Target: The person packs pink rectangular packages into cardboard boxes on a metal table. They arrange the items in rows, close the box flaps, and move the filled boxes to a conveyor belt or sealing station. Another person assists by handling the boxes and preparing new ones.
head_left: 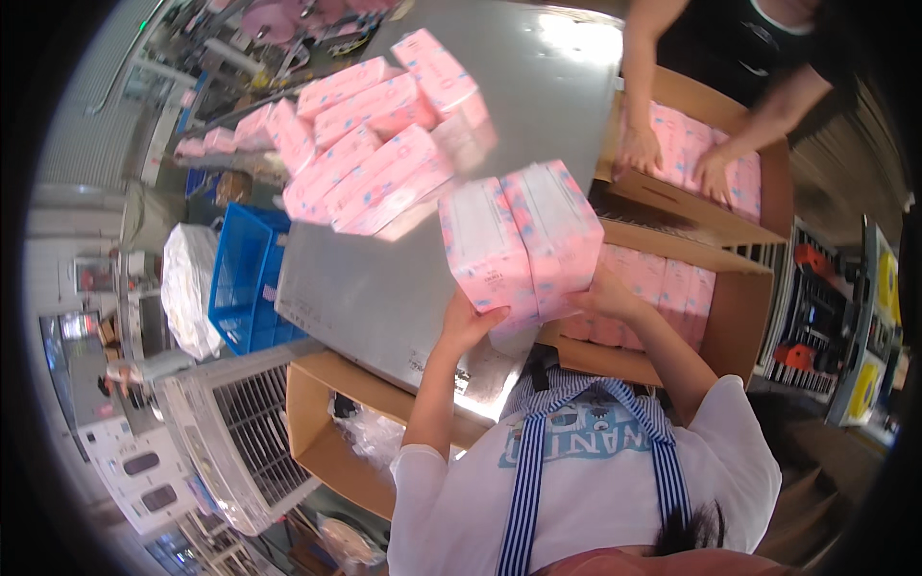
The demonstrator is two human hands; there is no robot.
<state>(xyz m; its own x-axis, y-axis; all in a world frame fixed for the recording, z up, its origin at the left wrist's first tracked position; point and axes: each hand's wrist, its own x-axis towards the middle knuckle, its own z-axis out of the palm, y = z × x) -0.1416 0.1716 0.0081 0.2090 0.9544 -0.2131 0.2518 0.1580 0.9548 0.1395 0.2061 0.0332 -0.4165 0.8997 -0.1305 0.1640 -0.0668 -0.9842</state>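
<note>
Two pink tissue packs [523,240] with pale tops and a flowered print are pressed side by side between my hands, over the metal table's near right edge. My left hand [471,322] grips their left near side, thumb along the lower face. Around the right near side closes my right hand [605,296]; some of its fingers are hidden by the packs. Right of them, an open cardboard carton [744,302] holds rows of similar pink packs. A heap of pink packs [370,144] lies on the table to the left and farther off.
Beyond my carton, another person's hands [711,173] press on pink packs in a second carton [672,197]. The metal table [355,278] spans the middle. At left stand a blue crate [245,278] and a white sack [190,288]. Nearer is a carton [331,422] with clear plastic inside.
</note>
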